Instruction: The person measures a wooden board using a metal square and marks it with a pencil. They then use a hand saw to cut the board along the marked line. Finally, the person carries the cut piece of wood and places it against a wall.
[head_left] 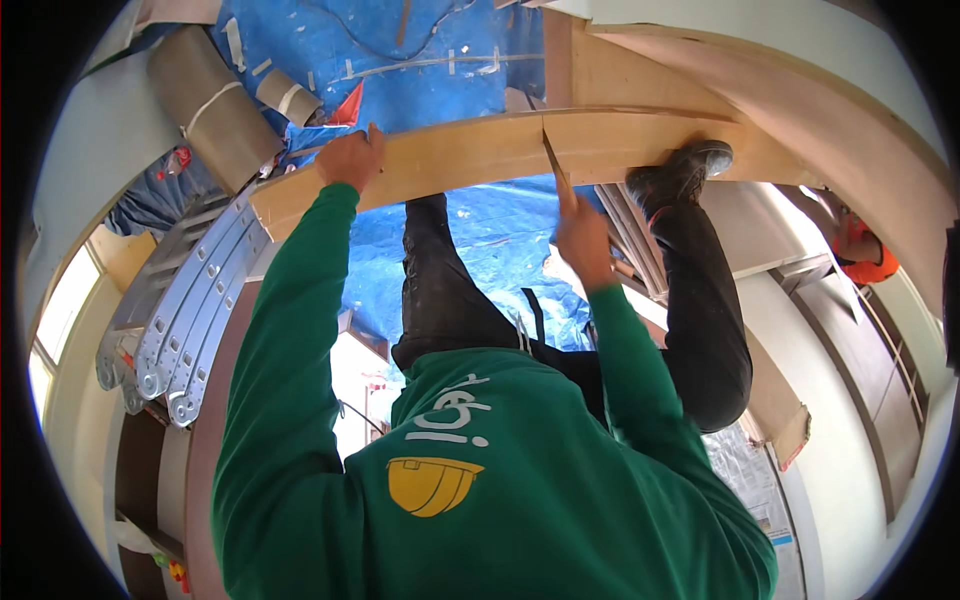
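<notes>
A long pale wooden board (450, 153) lies crosswise in front of me. Over the far edge near its left end, my left hand (350, 158) is closed on it. In my right hand (584, 243) is a handsaw (556, 168), seen nearly edge-on, its handle mostly hidden by my fingers. Its blade meets the board right of the middle, where a thin dark cut line runs to the far edge. My right shoe (680, 176) presses on the board to the right of the saw.
Blue sheeting (450, 50) covers the floor. A folded metal ladder (190, 310) stands at left, near a brown paper roll (215, 105). Wooden panels (640, 75) lie at far right. Another person in orange (868, 255) is at the right edge.
</notes>
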